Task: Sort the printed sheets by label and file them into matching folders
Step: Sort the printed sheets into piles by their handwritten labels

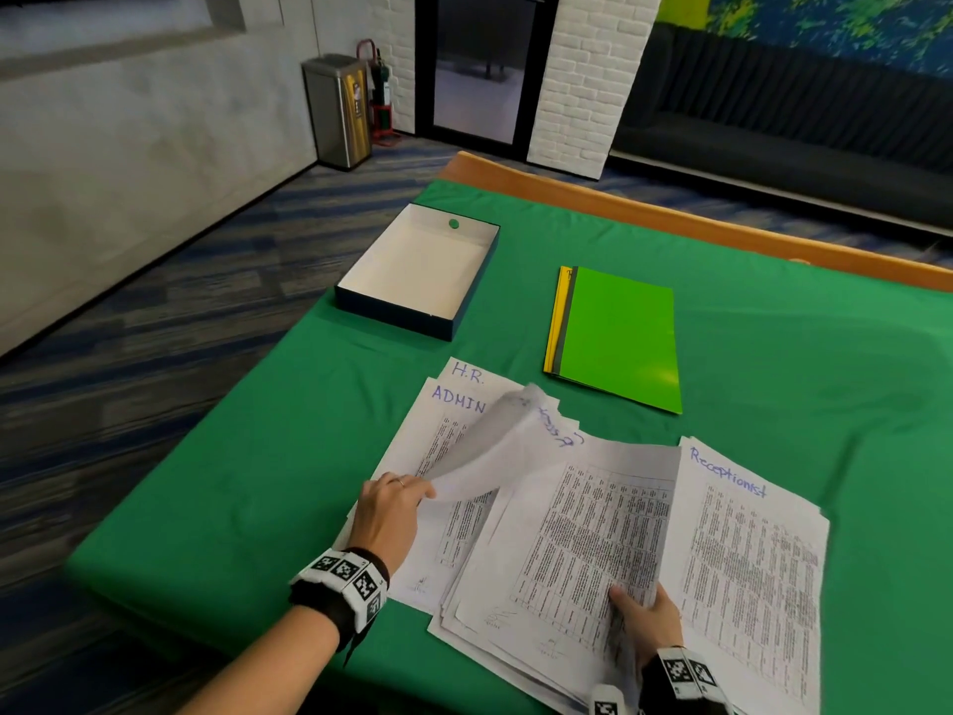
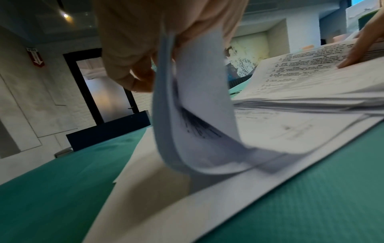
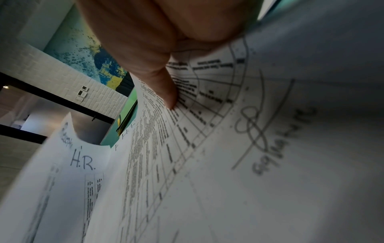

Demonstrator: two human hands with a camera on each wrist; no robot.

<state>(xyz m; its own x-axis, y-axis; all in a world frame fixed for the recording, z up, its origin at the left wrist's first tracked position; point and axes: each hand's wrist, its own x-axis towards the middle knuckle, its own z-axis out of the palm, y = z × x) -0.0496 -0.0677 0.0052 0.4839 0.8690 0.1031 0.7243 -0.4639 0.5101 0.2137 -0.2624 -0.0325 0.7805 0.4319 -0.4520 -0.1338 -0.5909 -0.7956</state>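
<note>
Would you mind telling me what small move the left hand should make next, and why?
Probably lay the curled white printed sheet that the left hand pinches onto a matching labelled pile. Its label is blurred, so read it first. The right hand holds the middle paper stack, and the green folder lies shut.

An open box (image 1: 420,265) is set at the desk's (image 1: 825,363) far left, a folder stack (image 1: 616,335) to its right. Nearer, three sheet piles are laid: ADMIN pile (image 1: 438,441) left, middle pile (image 1: 567,549), Receptionist pile (image 1: 748,554) right.
</note>
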